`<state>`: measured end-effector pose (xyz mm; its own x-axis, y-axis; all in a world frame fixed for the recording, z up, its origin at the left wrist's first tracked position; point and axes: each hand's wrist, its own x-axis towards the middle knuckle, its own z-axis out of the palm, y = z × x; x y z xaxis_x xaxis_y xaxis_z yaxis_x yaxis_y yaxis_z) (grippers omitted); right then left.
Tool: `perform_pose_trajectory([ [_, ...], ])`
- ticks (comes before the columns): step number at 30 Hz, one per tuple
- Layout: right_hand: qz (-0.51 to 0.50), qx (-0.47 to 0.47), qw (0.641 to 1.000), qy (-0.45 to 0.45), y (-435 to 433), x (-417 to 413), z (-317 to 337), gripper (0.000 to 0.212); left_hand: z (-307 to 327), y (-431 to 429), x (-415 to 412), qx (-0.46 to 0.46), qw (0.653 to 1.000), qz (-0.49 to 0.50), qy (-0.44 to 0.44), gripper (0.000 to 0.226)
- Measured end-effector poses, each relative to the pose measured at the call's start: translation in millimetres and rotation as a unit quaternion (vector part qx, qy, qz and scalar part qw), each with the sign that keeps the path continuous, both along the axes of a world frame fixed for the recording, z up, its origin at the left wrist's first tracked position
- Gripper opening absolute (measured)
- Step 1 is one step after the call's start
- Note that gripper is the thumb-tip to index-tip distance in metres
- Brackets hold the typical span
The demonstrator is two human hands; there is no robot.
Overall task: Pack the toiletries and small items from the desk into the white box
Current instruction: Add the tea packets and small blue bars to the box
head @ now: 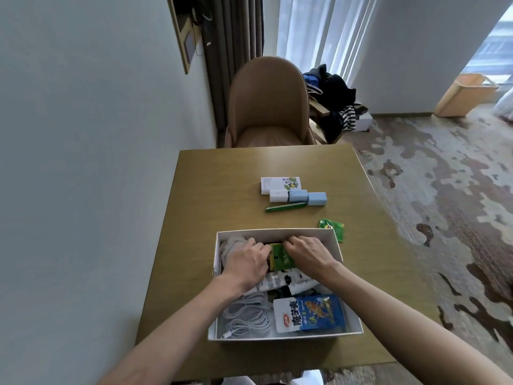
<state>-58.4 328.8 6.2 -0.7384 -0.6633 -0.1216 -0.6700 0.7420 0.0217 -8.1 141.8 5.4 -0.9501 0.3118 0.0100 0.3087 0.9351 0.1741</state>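
Note:
The white box (277,232) stands on the wooden desk (200,207), near its front. Both my hands are inside its far half. My left hand (245,259) and my right hand (306,252) press on a green packet (281,258) from either side. Inside the box also lie a grey cloth (231,243), a black-and-white pack (288,282), coiled white cables (244,318) and a blue snack bag (311,312). Beyond the box lie a white carton with flowers (280,184), a white and blue box (288,196), a light blue box (317,198), a green pen-like stick (286,207) and a green sachet (333,227).
A brown chair (268,107) stands at the desk's far edge. The wall runs along the left. Dark clothes (333,93) are piled on a low stand behind. Patterned carpet lies to the right, with a wooden basket (466,94) far off.

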Motion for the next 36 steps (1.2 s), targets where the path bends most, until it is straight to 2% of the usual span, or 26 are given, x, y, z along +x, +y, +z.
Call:
perform_pose_trajectory([
  [3,0.004,-0.023,1.0,-0.005,3.0,-0.2,-3.1,0.023,-1.6,3.9,-3.2,-0.053,0.998,-0.037,0.011,0.021],
  [7,0.007,-0.06,0.998,-0.033,13.2,-0.2,-4.2,0.04,-1.5,10.0,-8.5,-0.108,0.99,-0.092,0.008,0.017],
  [10,0.018,-0.047,0.997,-0.052,19.8,-0.1,-3.9,0.047,-0.8,15.4,-14.2,-0.146,0.981,-0.131,-0.006,0.016],
  [17,0.072,-0.012,0.995,-0.062,31.6,4.4,3.5,0.028,-3.7,25.4,-23.1,-0.187,0.973,-0.128,-0.05,0.025],
  [21,0.053,-0.11,0.992,-0.04,45.7,1.0,21.1,0.019,-4.8,29.3,-29.3,-0.204,0.967,-0.133,-0.074,0.029],
  [26,0.025,-0.226,0.974,-0.008,72.1,-7.4,40.9,0.022,-3.4,32.8,-32.9,-0.202,0.966,-0.127,-0.096,0.038],
  [32,-0.094,-0.369,0.924,-0.024,109.9,-20.5,33.6,0.021,2.8,46.2,-33.2,-0.21,0.966,-0.092,-0.118,0.03],
  [36,-0.179,-0.408,0.895,-0.027,131.3,-31.7,20.6,0.017,12.6,56.1,-36.4,-0.133,0.977,-0.017,-0.164,0.023],
])
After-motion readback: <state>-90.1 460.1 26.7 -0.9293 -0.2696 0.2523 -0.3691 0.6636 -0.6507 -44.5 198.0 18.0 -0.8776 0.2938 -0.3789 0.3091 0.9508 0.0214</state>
